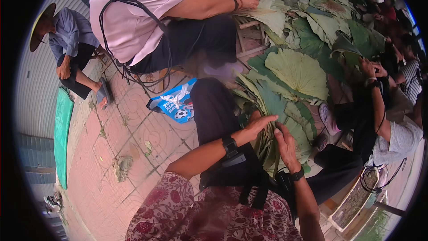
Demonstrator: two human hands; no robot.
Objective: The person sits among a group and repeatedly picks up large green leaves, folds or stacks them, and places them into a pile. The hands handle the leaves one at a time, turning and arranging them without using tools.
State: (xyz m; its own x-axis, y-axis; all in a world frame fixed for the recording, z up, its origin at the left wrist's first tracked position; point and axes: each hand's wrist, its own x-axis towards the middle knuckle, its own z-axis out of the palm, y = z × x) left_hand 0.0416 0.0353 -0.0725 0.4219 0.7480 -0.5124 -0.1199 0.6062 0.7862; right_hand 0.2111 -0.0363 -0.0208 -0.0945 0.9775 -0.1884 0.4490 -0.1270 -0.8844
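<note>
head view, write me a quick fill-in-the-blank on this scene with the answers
The left hand and right hand are at a bundle of large green ____.
The blue bag bears a picture of a black-and-white ____.
The seated person at far left wears a wide-brimmed ____.

Missing words: leaves; soccer ball; hat

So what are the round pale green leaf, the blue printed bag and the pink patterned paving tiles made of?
The round pale green leaf seems matte plant tissue: veins fan from its middle. The blue printed bag may be plastic or coated cloth; it looks smooth and bright. The pink patterned paving tiles are probably concrete or clay, dull, with curved designs and dark joints.
</note>
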